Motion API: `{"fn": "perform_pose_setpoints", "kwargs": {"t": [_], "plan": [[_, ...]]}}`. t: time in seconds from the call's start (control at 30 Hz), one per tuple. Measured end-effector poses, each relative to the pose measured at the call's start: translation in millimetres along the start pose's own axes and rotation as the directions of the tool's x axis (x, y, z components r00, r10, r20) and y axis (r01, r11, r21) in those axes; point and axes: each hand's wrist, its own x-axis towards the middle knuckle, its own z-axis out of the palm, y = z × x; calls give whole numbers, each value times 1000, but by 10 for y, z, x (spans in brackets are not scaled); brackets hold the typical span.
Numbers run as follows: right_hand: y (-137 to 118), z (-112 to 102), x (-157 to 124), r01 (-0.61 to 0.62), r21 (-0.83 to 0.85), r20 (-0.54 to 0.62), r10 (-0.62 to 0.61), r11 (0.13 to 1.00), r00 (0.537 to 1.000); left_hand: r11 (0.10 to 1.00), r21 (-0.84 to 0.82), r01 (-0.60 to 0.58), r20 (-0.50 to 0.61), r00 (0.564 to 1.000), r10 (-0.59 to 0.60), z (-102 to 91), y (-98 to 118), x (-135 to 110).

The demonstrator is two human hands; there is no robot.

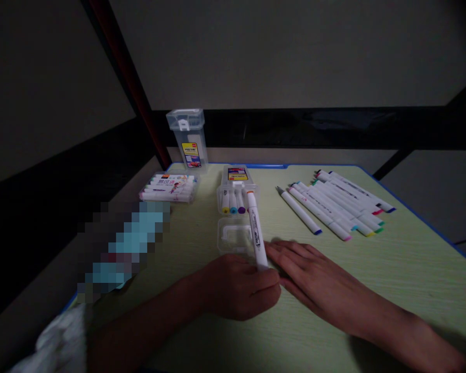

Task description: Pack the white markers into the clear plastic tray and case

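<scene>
My left hand [243, 287] grips the lower end of a white marker [258, 233], which points up and away with its orange tip end near a clear plastic case. That marker case [238, 181] lies on the table with its mouth toward me, holding several markers with yellow, blue and purple ends. Its clear lid [233, 238] hangs open on the tabletop in front. My right hand [301, 267] rests with fingers stretched out and nearly flat, beside the held marker and my left fingertips. Nothing shows in it.
Several loose white markers [337, 202] lie in a row at the right, with one marker [299, 210] a little apart. An upright clear case [188, 140] stands at the back left. Before it lies a filled marker box [169, 187]. A pixelated light-blue object [135, 238] is at left.
</scene>
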Motion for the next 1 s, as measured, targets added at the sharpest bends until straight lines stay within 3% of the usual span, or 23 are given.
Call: {"fn": "perform_pose_setpoints", "kwargs": {"t": [0.13,0.33,0.53,0.8,1.0], "plan": [[1,-8,8,-8,-10,47,9,1000,999,1000,-1,-20,-30,999,20,16,-4,-11],[-6,-30,21,-18,-4,78,18,1000,997,1000,-7,28,36,999,-28,1,11,-2],[-2,-2,11,-7,-12,42,7,1000,999,998,46,51,35,998,-53,38,-5,-22],[16,26,-3,-3,-32,-13,3,999,1000,979,95,182,113,975,-192,30,-19,-32],[11,21,-2,4,-43,0,-4,999,1000,972,84,221,36,974,-224,39,-29,-50]]}}
